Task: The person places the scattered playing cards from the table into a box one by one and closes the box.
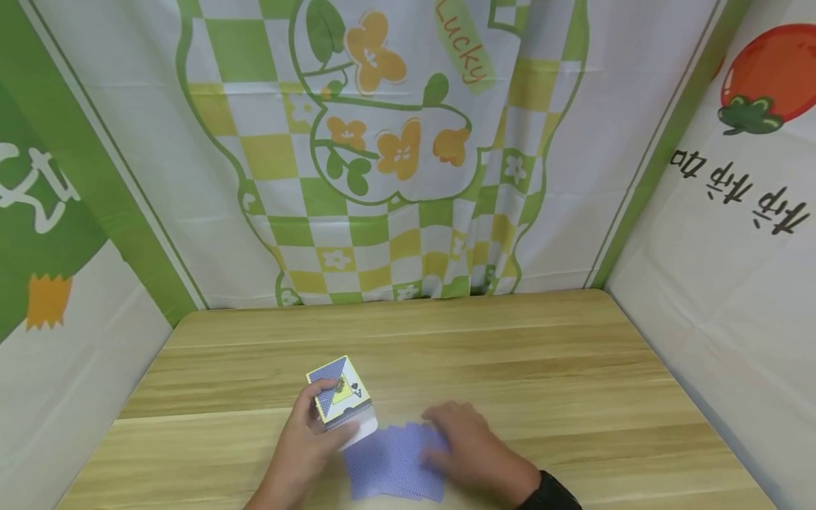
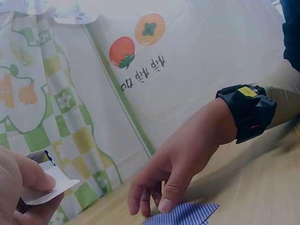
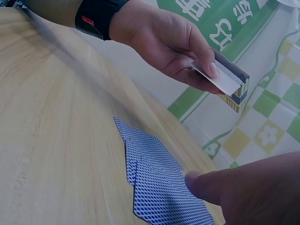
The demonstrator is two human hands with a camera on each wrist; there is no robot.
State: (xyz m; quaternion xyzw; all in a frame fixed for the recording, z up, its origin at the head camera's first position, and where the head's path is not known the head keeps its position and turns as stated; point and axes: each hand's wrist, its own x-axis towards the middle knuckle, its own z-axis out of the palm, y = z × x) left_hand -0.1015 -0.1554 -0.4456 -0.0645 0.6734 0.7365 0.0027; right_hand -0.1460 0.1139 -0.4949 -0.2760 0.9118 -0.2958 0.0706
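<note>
My left hand [image 1: 304, 438] grips a playing card box [image 1: 344, 393] with a blue pattern and an ace on its front. The box is tilted above the table, its white flap [image 3: 224, 78] folded out and the thumb on it. Several playing cards [image 1: 385, 464] lie face down in an overlapping spread, blue patterned backs up. My right hand [image 1: 468, 446], slightly blurred, is over the right end of the spread with loosely bent fingers. In the right wrist view its thumb [image 3: 206, 185] is right at the cards' edge, and the other fingers are hidden there.
The cards lie on a wood-grain table [image 1: 510, 354] near its front side. A checked, flowered curtain [image 1: 395, 234] hangs along the back edge. Printed cloth walls [image 1: 714, 283] stand at both sides. A dark band [image 2: 248, 112] is strapped on the right wrist.
</note>
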